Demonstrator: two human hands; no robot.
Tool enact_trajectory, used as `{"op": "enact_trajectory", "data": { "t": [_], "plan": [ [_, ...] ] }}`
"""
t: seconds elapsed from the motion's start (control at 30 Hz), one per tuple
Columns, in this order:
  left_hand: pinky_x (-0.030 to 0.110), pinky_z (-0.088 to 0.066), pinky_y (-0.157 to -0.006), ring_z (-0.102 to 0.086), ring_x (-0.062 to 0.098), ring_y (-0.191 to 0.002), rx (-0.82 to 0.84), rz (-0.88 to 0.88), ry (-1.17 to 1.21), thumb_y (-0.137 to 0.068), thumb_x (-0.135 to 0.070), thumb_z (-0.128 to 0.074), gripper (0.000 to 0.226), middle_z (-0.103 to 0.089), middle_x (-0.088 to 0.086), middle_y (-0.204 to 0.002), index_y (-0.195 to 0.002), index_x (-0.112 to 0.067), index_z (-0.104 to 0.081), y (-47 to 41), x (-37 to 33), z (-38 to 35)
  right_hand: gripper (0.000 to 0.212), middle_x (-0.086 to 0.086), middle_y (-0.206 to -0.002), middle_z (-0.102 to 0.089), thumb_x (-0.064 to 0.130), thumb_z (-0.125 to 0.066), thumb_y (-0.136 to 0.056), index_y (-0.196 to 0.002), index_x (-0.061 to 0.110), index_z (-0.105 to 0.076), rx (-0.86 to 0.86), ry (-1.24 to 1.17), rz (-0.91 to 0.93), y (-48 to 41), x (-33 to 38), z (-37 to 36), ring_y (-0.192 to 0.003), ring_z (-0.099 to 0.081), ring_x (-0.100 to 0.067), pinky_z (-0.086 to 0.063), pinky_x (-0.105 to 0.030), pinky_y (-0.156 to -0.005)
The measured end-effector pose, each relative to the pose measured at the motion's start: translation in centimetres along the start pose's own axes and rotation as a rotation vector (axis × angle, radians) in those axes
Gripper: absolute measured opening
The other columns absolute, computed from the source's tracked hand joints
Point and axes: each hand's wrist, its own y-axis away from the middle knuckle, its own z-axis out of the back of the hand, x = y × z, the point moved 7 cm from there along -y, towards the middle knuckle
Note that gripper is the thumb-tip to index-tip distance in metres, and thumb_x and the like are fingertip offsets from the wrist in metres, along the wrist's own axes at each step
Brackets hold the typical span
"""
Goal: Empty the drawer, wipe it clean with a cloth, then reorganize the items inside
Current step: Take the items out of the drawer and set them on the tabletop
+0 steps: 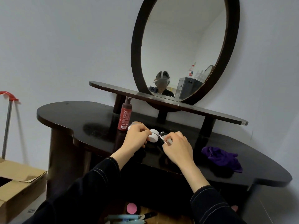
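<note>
Left hand (137, 138) has its fingers curled round a white jar (154, 135), and the right hand (176, 147) pinches a small shiny item (163, 137) at its fingertips, both just right of the red bottle (124, 117) on the dressing table (72, 113). The purple cloth (222, 157) lies bunched well right of the bottle. Below it sits the open drawer (168, 218), with a pink disc (131, 208) inside.

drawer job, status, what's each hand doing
Left hand grips white jar. Right hand pinches shiny item. Drawer not yet empty; purple cloth lies untouched.
</note>
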Motion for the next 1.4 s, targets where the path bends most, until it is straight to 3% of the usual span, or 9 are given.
{"op": "enact_trajectory", "data": {
  "t": [0.13,0.23,0.37,0.5,0.63,0.83,0.97,1.2,1.4],
  "plan": [
    [0.023,-0.050,-0.051,-0.059,0.015,-0.059,-0.001,0.004,-0.011,-0.090,-0.005,-0.053,0.018,-0.066,0.007,-0.070,-0.089,-0.004,-0.071,0.0,0.0,0.0,0.034,0.006,-0.126,-0.052,0.025,-0.061,-0.095,-0.129,0.025,-0.060,0.061,-0.029,0.088,-0.3,0.2,-1.1,-0.114,-0.051,-0.015,-0.041,-0.024,-0.080],
    [0.024,-0.050,-0.051,-0.058,0.015,-0.060,-0.006,-0.020,-0.042,-0.088,-0.003,-0.053,0.018,-0.065,0.007,-0.070,-0.088,-0.005,-0.070,0.1,0.0,-0.2,0.031,0.006,-0.126,-0.055,0.030,-0.059,-0.098,-0.129,0.025,-0.061,-0.013,-0.065,0.102,-0.5,0.2,-0.5,-0.116,-0.051,-0.016,-0.043,-0.027,-0.083],
    [0.023,-0.052,-0.050,-0.059,0.016,-0.061,0.027,-0.033,-0.076,-0.087,0.003,-0.053,0.017,-0.064,0.008,-0.072,-0.088,-0.001,-0.069,-0.2,0.1,-0.1,0.028,0.005,-0.123,-0.062,0.021,-0.058,-0.092,-0.118,0.027,-0.066,-0.225,-0.179,-0.096,-0.6,-2.9,1.9,-0.115,-0.054,-0.019,-0.049,-0.035,-0.088],
    [0.023,-0.052,-0.051,-0.058,0.014,-0.057,0.041,0.017,0.036,-0.088,0.004,-0.053,0.015,-0.063,0.010,-0.070,-0.087,0.003,-0.068,-0.5,0.6,0.2,0.024,0.002,-0.117,-0.066,0.024,-0.060,-0.089,-0.112,0.028,-0.065,-0.026,-0.135,-0.370,-0.5,-6.4,0.8,-0.101,-0.060,-0.021,-0.046,-0.033,-0.076],
    [0.022,-0.050,-0.050,-0.058,0.012,-0.055,0.043,0.023,0.048,-0.088,0.002,-0.054,0.015,-0.064,0.008,-0.068,-0.085,0.000,-0.068,-0.4,0.6,0.1,0.008,0.005,-0.105,-0.068,0.028,-0.059,-0.092,-0.092,0.032,-0.066,-0.052,-0.088,-0.362,-0.6,-6.3,0.8,-0.097,-0.062,-0.021,-0.046,-0.031,-0.068],
    [0.022,-0.050,-0.050,-0.058,0.013,-0.058,0.037,0.027,0.061,-0.089,0.001,-0.053,0.016,-0.065,0.008,-0.070,-0.087,0.000,-0.069,-0.3,0.5,0.2,0.030,0.005,-0.125,-0.059,0.043,-0.058,-0.094,-0.123,0.035,-0.063,0.005,-0.225,-0.119,-0.4,-3.7,0.2,-0.114,-0.057,-0.020,-0.046,-0.034,-0.089],
    [0.021,-0.050,-0.051,-0.059,0.015,-0.061,0.033,0.032,0.050,-0.090,0.000,-0.052,0.017,-0.065,0.009,-0.072,-0.089,0.000,-0.069,-0.2,0.4,0.2,0.035,0.010,-0.137,-0.049,0.045,-0.052,-0.099,-0.134,0.042,-0.057,0.096,-0.013,0.062,0.0,-2.1,-0.9,-0.120,-0.050,-0.020,-0.046,-0.034,-0.091],
    [0.021,-0.050,-0.051,-0.058,0.015,-0.062,0.037,0.031,0.046,-0.091,-0.001,-0.053,0.015,-0.064,0.008,-0.071,-0.092,0.002,-0.068,0.0,0.2,0.3,0.041,0.003,-0.138,-0.050,0.040,-0.047,-0.103,-0.144,0.039,-0.049,0.116,0.084,0.030,-0.9,-2.1,-1.4,-0.123,-0.045,-0.024,-0.041,-0.034,-0.081],
    [0.021,-0.050,-0.051,-0.058,0.015,-0.061,0.031,0.042,0.044,-0.090,0.000,-0.053,0.016,-0.064,0.009,-0.071,-0.093,0.002,-0.068,0.2,0.1,0.4,0.062,-0.002,-0.139,-0.048,0.061,-0.050,-0.094,-0.142,0.022,-0.046,0.053,-0.027,-0.161,-0.7,-3.4,-0.6,-0.121,-0.053,-0.025,-0.045,-0.036,-0.085]
  ]
}}
